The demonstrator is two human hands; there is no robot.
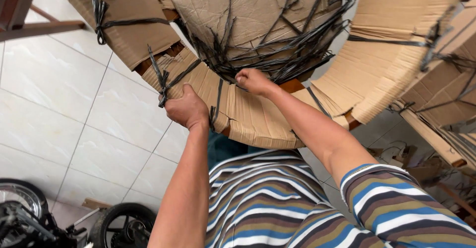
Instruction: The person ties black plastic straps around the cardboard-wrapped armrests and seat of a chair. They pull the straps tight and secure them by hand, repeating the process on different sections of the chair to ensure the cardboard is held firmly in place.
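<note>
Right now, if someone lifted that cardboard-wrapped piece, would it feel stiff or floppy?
Probably stiff: wood shows beneath the cardboard wrapping. The corrugated skin looks creased and would likely dent. The black straps look loose and floppy where the right hand grips them.

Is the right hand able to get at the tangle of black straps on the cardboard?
Probably yes: the right hand is already at the lower edge of the black straps, nothing between them.

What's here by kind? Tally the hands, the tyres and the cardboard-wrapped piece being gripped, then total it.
Hands: 2, left hand and right hand
Tyres: 2
Wrapped piece: 1
Total: 5
</note>
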